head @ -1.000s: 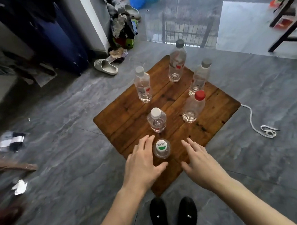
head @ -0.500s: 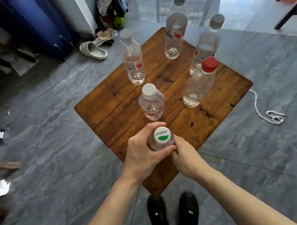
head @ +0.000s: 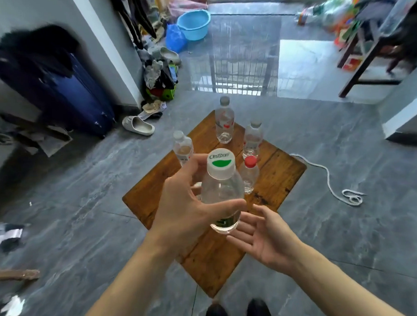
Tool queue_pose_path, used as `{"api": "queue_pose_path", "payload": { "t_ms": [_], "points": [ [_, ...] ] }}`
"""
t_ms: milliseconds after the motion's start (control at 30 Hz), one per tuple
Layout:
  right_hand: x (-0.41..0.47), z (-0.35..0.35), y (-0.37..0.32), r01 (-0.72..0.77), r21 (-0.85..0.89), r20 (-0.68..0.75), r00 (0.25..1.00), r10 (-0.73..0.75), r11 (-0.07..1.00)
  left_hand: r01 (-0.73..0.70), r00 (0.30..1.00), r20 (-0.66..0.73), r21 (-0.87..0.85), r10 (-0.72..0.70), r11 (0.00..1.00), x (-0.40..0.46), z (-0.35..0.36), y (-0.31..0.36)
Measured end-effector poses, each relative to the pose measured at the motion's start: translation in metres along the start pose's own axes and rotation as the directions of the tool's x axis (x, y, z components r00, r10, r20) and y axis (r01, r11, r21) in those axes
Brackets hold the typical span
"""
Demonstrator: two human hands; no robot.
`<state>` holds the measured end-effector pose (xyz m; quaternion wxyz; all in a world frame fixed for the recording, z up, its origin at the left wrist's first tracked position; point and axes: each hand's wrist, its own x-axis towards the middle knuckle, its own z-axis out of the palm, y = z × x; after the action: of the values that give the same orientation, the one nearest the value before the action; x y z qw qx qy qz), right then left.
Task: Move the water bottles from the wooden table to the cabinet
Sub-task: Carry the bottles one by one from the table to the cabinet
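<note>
Tabletop (head: 277, 176) now sits lower and farther in view than 0.5 s ago; four bottles (head: 224, 120) remain standing on it. Left hand (head: 181, 206) grips the Cestbon bottle (head: 222, 193), now lifted clear of the tabletop, upright, cap toward the camera. Right hand (head: 266, 236) has let go: palm up, fingers relaxed, just below the bottle's base.

Bright daylight from the far doorway glares off glossy floor (head: 245, 48) – edges blurred, bowed
</note>
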<state>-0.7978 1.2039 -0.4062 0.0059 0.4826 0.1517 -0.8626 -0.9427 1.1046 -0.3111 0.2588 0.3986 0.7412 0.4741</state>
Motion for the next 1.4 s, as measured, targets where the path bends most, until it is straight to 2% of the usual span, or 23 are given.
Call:
{"api": "queue_pose_path", "payload": {
  "t_ms": [167, 267, 400, 500, 667, 800, 933, 1067, 1200, 1400],
  "points": [
    [-0.082, 0.016, -0.027, 0.021, 0.059, 0.025, 0.999, -0.023, 0.998, -0.021, 0.993, 0.119, 0.0, 0.021, 1.0, 0.005, -0.013, 0.102],
    [-0.132, 0.023, -0.038, 0.035, 0.076, 0.031, 0.999, -0.037, 0.996, -0.094, 0.976, 0.201, 0.031, 0.086, 0.995, 0.001, -0.006, 0.159],
    [-0.2, 0.023, -0.055, 0.068, 0.067, -0.011, 0.998, -0.068, 0.995, -0.171, 0.944, 0.291, 0.028, 0.156, 0.985, -0.006, 0.009, 0.228],
    [-0.247, 0.015, -0.068, 0.151, 0.101, -0.06, 0.988, -0.145, 0.983, -0.223, 0.927, 0.31, 0.0, 0.212, 0.975, -0.008, 0.016, 0.273],
    [-0.318, 0.013, -0.072, 0.296, 0.25, -0.131, 0.954, -0.271, 0.922, -0.267, 0.89, 0.333, -0.17, 0.31, 0.949, -0.014, 0.018, 0.337],
    [-0.363, 0.019, -0.05, 0.379, 0.373, -0.151, 0.926, -0.347, 0.847, -0.3, 0.842, 0.353, -0.323, 0.408, 0.898, -0.033, 0.022, 0.373],
    [-0.399, 0.02, -0.024, 0.432, 0.441, -0.163, 0.9, -0.403, 0.787, -0.336, 0.755, 0.445, -0.368, 0.482, 0.867, -0.048, 0.022, 0.394],
    [-0.423, 0.013, 0.003, 0.5, 0.469, -0.232, 0.865, -0.445, 0.728, -0.356, 0.615, 0.596, -0.375, 0.517, 0.856, -0.061, 0.025, 0.411],
    [-0.447, -0.003, 0.032, 0.577, 0.473, -0.316, 0.816, -0.484, 0.666, -0.381, 0.508, 0.663, -0.4, 0.55, 0.834, -0.078, 0.043, 0.425],
    [-0.485, -0.046, 0.077, 0.698, 0.538, -0.433, 0.71, -0.556, 0.472, -0.365, 0.346, 0.739, -0.461, 0.578, 0.809, -0.119, 0.088, 0.45]
  ]
}}
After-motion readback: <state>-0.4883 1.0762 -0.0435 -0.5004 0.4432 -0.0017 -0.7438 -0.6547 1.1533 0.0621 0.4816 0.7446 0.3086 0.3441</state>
